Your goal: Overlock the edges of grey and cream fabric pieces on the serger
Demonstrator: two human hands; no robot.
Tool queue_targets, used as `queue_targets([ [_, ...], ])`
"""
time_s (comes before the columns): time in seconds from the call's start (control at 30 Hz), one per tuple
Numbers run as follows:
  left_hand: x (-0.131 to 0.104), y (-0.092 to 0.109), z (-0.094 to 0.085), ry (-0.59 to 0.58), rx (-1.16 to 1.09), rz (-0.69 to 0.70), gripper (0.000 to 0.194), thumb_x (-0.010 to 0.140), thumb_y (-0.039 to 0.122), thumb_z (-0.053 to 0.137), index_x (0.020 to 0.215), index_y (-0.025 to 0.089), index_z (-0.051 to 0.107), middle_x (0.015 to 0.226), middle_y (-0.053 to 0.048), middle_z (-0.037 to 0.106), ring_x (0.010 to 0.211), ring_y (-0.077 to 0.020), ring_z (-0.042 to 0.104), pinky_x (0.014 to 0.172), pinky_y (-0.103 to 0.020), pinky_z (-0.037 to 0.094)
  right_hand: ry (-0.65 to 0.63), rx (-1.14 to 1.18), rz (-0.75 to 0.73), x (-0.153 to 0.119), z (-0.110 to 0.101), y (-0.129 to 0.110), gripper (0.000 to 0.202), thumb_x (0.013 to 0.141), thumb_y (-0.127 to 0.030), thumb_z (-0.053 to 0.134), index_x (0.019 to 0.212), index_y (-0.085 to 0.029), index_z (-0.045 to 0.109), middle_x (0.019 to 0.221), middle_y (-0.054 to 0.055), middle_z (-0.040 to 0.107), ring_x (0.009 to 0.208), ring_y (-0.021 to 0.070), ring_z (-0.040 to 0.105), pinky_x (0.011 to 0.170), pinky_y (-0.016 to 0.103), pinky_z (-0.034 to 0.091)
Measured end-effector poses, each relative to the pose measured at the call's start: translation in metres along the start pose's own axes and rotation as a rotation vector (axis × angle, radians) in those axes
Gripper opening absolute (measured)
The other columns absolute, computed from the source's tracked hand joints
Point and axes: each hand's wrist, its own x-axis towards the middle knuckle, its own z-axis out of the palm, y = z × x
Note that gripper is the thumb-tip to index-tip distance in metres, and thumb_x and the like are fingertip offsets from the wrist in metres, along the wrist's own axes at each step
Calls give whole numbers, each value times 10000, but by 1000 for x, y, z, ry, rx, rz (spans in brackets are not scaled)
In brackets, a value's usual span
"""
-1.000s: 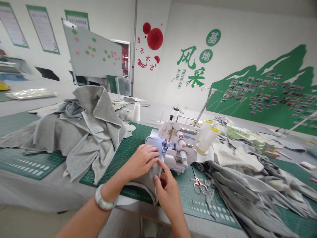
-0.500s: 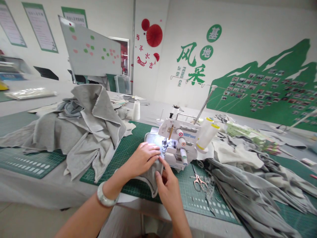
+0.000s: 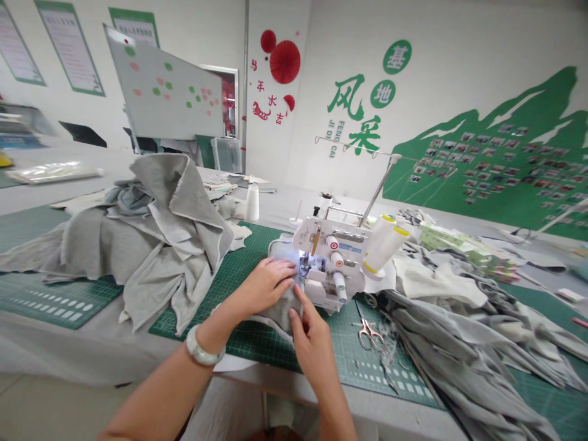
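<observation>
Left hand (image 3: 264,288): palm down, fingers extended and lying close together, pressed onto the gray cloth (image 3: 278,311), not gripping it. Fingertips lie just beside the lit needle area. Pale bracelet (image 3: 202,349) at this wrist.

Right hand (image 3: 316,340): index finger stretched forward to the cloth's edge near the left fingertips; thumb apart from it, lower on the same edge. Other fingers curl under. Cannot tell whether thumb and finger pinch the layers or only rest on them.

Gray cloth lies under both hands, its far part beside the needle area of the white sewing machine (image 3: 315,288), its near part over the green cutting mat (image 3: 257,239). Near edge is curved, with a paler border.

Step in hand, by my reading: guiding the cloth's edge along the machine. The next move calls for light, even feeding, edge lined up, near curve eased straight, fingertips clear of the needle. Cannot tell whether the needle is running.

Farther out: scissors (image 3: 365,340) on the mat to the right of the machine, thread scraps beside them. Two thread cones (image 3: 379,245) stand at the machine's right. Gray fabric heap (image 3: 188,202) to the left, mixed gray and white pile (image 3: 441,343) to the right.
</observation>
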Motion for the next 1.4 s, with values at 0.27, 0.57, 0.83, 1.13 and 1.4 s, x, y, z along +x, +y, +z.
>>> queue_targets([
  [0.27, 9, -2, -7, -53, 54, -15, 313, 936, 227, 480, 1213, 172, 615, 1335, -96, 581, 1296, -254, 473, 1106, -478, 311, -47, 39, 50, 2, 2, -2, 476, 912, -319, 461, 1350, -155, 547, 669, -6, 572, 555, 126, 484, 577, 214, 447],
  [0.57, -4, 13, -8, 6, 47, 37, 288, 953, 216, 447, 1167, 159, 631, 1226, -82, 650, 1184, -227, 557, 1032, -421, 387, -106, 92, 107, 1, 2, 1, 507, 915, -297, 469, 1401, -153, 480, 623, -25, 599, 530, 128, 561, 560, 223, 455],
  [0.83, 0, 4, -3, -16, 50, -5, 322, 956, 212, 436, 1225, 166, 607, 1289, -83, 617, 1242, -220, 521, 1088, -441, 340, -116, 56, 100, 2, 2, -4, 505, 914, -273, 466, 1409, -176, 469, 602, -37, 614, 519, 123, 541, 565, 219, 423],
  [1.13, 1, 13, -7, 151, 12, 82, 233, 934, 190, 465, 990, 170, 690, 1057, -58, 719, 1026, -199, 629, 1020, -413, 398, -137, 97, 113, 3, 4, -3, 491, 913, -266, 448, 1388, -150, 489, 603, -35, 605, 516, 112, 521, 561, 210, 406],
  [1.4, -2, 10, 0, 105, -75, 21, 322, 978, 269, 403, 999, 146, 700, 1126, -77, 695, 1069, -205, 618, 971, -345, 449, -149, 151, 92, 7, 12, -4, 447, 928, -269, 415, 1329, -122, 548, 593, -31, 567, 517, 112, 503, 550, 213, 390],
])
